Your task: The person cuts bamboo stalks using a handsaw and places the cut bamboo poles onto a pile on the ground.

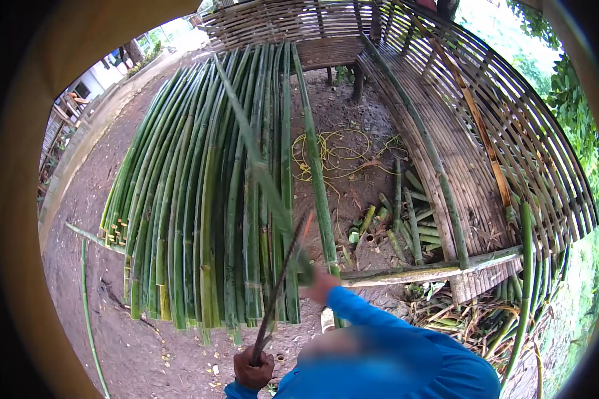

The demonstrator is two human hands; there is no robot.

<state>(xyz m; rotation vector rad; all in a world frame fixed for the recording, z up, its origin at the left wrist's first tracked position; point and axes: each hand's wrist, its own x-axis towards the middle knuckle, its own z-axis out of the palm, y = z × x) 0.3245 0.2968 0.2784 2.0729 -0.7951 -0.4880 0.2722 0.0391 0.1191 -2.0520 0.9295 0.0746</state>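
My left hand [253, 367], at the bottom, is closed round the lower end of a long, thin dark tool [281, 287]. The tool slants up to the right, with an orange streak near its top; its exact kind is unclear. My right hand [322, 286], blurred by motion, appears closed at the near end of a green bamboo pole [251, 143]. That pole runs away from me at a slant, above a wide row of green bamboo poles [209, 199] lying side by side. The tool's upper end crosses near the held pole.
A slatted bamboo bench [446, 139] with a lattice back stands on the right. One separate pole [316, 166] lies right of the row. Yellow rope [336, 156] is tangled on the ground. Short bamboo offcuts [411, 226] lie beside the bench, above a cross pole [419, 272].
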